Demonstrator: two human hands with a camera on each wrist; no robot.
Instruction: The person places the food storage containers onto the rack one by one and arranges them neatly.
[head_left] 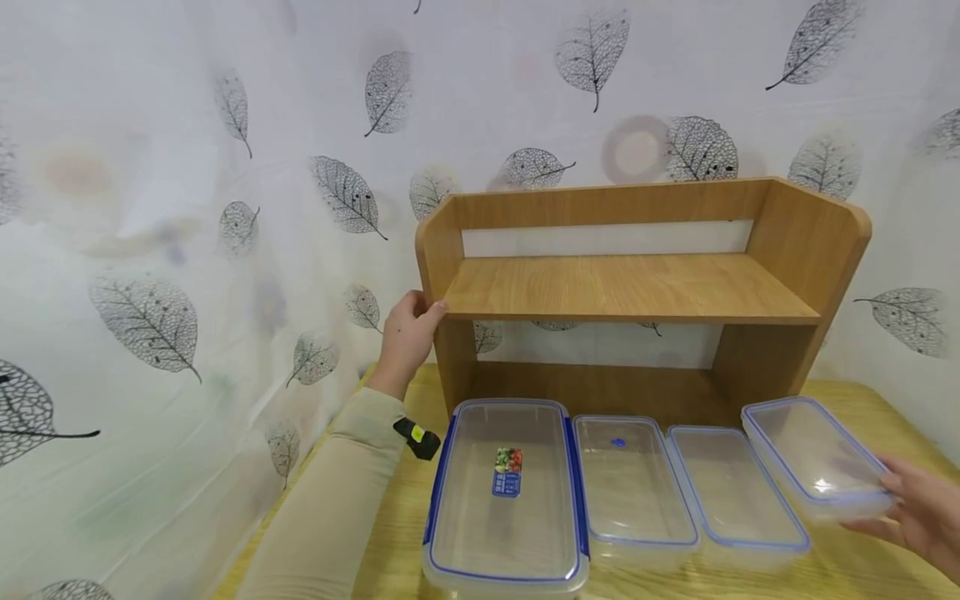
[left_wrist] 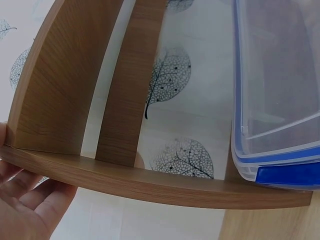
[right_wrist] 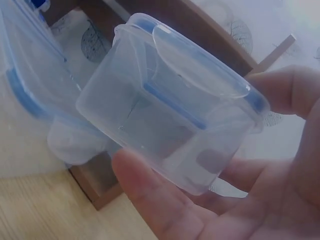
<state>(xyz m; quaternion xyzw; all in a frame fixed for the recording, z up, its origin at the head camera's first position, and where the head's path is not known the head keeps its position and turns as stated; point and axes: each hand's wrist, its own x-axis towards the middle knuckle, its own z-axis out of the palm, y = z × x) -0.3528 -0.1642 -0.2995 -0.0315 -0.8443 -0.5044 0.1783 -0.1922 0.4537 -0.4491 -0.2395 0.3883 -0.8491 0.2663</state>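
My left hand (head_left: 408,337) grips the left side panel of a two-tier wooden desktop shelf (head_left: 630,287), with the thumb near the front edge. In the left wrist view its fingers (left_wrist: 47,200) wrap the panel's edge. At the far right, my right hand (head_left: 926,504) holds a clear food container (head_left: 813,450) with a blue-lined lid, tilted beside the others. The right wrist view shows thumb and fingers around the end of this food container (right_wrist: 155,120), which looks empty. The shelf's upper board is bare.
A large lidded container (head_left: 502,525) with blue side clips and a label stands before the shelf. To its right are two smaller clear containers, one with a blue valve (head_left: 637,496) and a plainer one (head_left: 738,492). A leaf-patterned curtain (head_left: 247,333) hangs behind the yellowish wooden table (head_left: 862,567).
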